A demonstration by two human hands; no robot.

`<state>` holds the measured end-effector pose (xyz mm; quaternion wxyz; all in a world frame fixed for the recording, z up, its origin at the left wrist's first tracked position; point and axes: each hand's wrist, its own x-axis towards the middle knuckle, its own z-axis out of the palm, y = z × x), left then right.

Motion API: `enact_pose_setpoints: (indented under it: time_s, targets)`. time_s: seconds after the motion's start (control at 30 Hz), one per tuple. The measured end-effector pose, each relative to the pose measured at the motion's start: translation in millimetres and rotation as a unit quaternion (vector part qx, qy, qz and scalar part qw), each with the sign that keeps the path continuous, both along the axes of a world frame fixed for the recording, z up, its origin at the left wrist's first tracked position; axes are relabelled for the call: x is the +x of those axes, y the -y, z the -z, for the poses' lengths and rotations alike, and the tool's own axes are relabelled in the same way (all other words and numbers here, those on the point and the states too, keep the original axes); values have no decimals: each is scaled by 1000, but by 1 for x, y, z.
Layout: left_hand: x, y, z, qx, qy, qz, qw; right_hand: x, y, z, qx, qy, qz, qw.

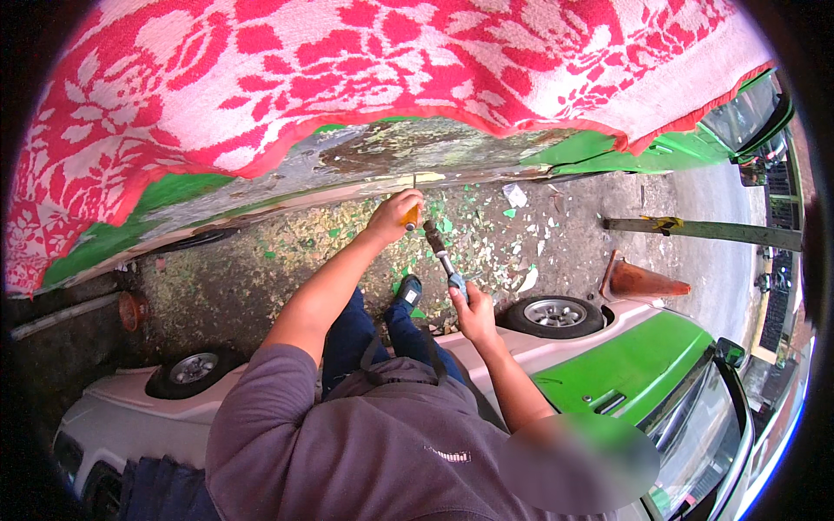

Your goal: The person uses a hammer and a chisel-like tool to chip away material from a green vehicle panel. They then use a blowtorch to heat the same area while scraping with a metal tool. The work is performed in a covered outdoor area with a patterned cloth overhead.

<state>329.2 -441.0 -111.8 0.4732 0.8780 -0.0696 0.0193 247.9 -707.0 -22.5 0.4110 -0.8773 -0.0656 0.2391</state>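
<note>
My left hand (395, 213) is closed on the orange handle (411, 221) of a tool, its thin metal end against the lower edge of a worn, flaking vehicle panel (373, 148). My right hand (473, 313) grips the blue-grey handle of a hammer-like tool (443, 259); its dark head is just right of and below the orange handle. A red-and-white floral cloth (347, 52) drapes over the vehicle above the panel, with green paint showing at both sides.
Paint flakes lie on the ground (512, 234) around my feet. An orange cone (643, 278) and a post (712, 233) stand to the right. A green-and-white vehicle (625, 356) is close behind me. An orange bucket (132, 309) is at the left.
</note>
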Motion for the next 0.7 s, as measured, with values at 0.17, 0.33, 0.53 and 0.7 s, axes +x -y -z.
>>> enact_pose_setpoints:
  time_s: [0.17, 0.33, 0.53, 0.7]
  targets:
    - [4, 3, 10, -1, 32, -16, 999, -4, 0, -6, 28, 40, -7, 999]
    - [8, 9, 25, -55, -3, 38, 998, 5, -16, 20, -56, 61, -68, 994]
    - [12, 13, 19, 13, 17, -1, 1000, 0, -23, -5, 44, 27, 21, 998]
    - [7, 9, 10, -37, -1, -6, 999, -6, -7, -11, 53, 64, 3, 997]
